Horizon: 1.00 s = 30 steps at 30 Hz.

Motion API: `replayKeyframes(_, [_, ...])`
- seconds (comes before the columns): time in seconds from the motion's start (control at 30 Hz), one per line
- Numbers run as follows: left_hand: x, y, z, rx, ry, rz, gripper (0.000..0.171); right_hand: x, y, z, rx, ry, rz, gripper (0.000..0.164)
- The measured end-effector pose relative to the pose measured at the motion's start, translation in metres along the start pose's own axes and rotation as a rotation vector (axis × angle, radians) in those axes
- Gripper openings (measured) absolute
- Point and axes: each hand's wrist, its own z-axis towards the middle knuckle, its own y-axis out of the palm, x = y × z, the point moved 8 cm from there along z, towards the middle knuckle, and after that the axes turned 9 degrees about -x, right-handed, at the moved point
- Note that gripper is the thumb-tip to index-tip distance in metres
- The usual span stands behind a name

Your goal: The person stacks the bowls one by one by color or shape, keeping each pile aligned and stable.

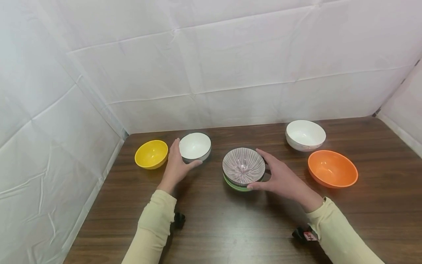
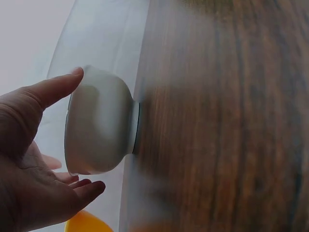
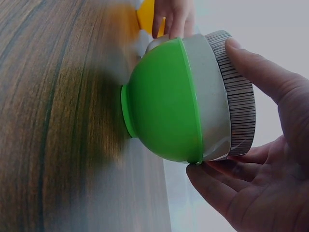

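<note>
My left hand is spread around the left side of a white bowl with a dark rim. In the left wrist view its thumb tip lies right at the rim, and its fingers extend along the opposite side. Toward the middle of the table, my right hand grips a striped bowl, thumb on the near side and fingers on the far right. That bowl sits nested in a pale bowl, which sits in a green bowl at the bottom of the stack.
A yellow bowl is just left of my left hand. To the right of the stack stand a white bowl with a patterned outside and an orange bowl. White sheeting rises behind the wooden table.
</note>
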Motion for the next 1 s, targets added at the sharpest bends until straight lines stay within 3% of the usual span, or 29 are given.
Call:
replayKeyframes(0.2, [-0.002, 0.003, 0.004, -0.001, -0.021, -0.043, 0.114, 0.0, 0.0, 0.0, 0.001, 0.002, 0.004, 0.116])
replayKeyframes(0.67, [-0.013, 0.009, 0.011, -0.012, -0.088, -0.051, 0.117, 0.001, 0.001, 0.0, 0.001, 0.0, 0.003, 0.116])
replayKeyframes(1.0, [-0.012, 0.01, 0.013, 0.007, -0.107, -0.057, 0.121, 0.001, 0.0, 0.0, 0.011, -0.009, -0.003, 0.116])
